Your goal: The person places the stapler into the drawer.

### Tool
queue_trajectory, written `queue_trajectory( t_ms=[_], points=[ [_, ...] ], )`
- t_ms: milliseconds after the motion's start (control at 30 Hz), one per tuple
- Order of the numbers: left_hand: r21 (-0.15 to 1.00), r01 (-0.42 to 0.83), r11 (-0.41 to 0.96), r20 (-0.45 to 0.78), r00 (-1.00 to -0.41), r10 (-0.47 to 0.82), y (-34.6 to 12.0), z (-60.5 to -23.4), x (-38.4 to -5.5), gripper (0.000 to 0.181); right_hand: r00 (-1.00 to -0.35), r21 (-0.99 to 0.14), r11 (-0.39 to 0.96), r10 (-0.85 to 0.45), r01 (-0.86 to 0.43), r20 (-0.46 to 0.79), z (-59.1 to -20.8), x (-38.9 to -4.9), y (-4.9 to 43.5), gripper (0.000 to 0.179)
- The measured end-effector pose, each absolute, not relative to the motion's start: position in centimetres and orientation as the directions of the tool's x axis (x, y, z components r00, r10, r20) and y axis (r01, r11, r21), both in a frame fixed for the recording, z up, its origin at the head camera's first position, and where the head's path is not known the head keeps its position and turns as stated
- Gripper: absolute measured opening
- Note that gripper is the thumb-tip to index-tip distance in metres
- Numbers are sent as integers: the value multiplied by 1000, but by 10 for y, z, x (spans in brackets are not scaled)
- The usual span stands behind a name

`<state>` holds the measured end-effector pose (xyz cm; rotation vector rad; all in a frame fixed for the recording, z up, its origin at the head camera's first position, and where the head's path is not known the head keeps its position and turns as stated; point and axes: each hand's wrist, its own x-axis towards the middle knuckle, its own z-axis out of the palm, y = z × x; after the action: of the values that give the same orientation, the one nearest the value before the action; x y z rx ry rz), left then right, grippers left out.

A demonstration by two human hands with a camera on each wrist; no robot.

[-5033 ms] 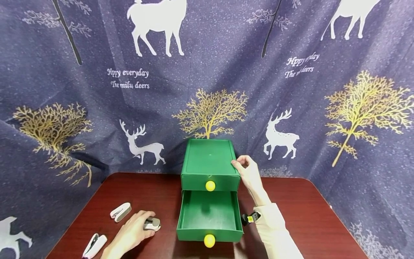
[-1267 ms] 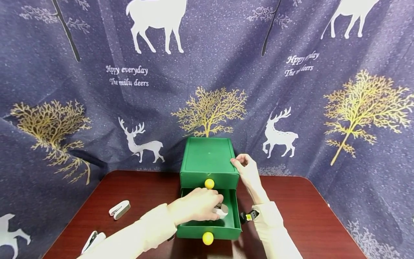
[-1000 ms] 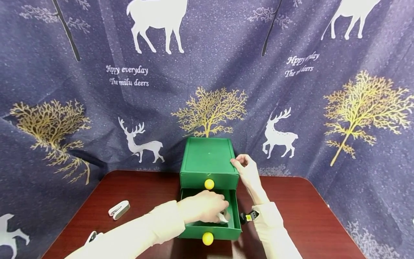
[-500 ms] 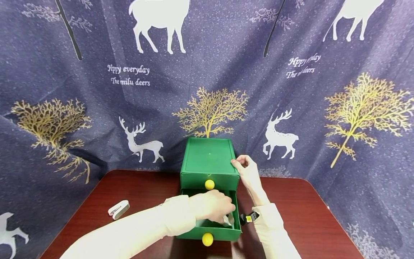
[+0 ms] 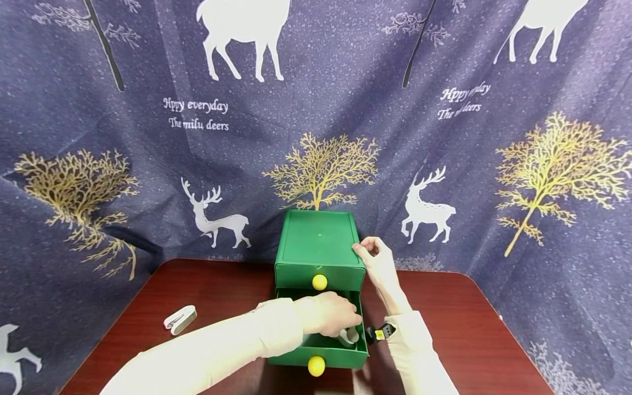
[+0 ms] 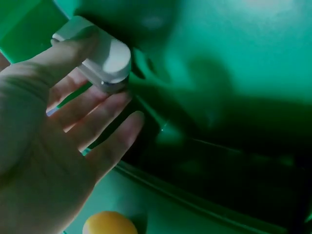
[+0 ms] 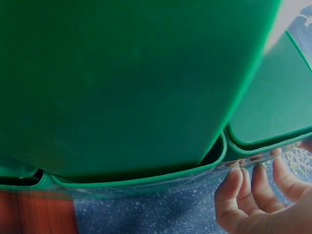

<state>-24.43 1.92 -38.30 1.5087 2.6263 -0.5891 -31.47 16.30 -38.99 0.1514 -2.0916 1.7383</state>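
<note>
Stapler is sitting in the pulled-out drawer, the left hand pinching it with its fingers. Likely it is feeling light, stiff and slick (smooth casing), favouring a hold across its sides. Farther off, the right hand is gripping the green cabinet by its edge, fingers curling.

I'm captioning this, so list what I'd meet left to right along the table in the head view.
White stapler-like item on the table, left hand in the open lower drawer, right hand at the edge of the green cabinet.
</note>
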Motion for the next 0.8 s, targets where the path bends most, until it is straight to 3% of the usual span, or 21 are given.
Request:
queue_trajectory(
  t_ms=[400,533,800],
  points=[
    [-331,837,436,-195,-512,837,16,-388,-242,24,-930,-930,192,139,-313,341,-367,-296,157,17],
    [-310,831,462,-199,-532,823,15,-387,-242,23,-931,-934,180,143,-309,335,-379,-307,162,19],
    [-210,793,572,-218,-608,763,7,-372,-238,48,-913,-920,207,174,-333,370,-389,-314,163,20]
  ],
)
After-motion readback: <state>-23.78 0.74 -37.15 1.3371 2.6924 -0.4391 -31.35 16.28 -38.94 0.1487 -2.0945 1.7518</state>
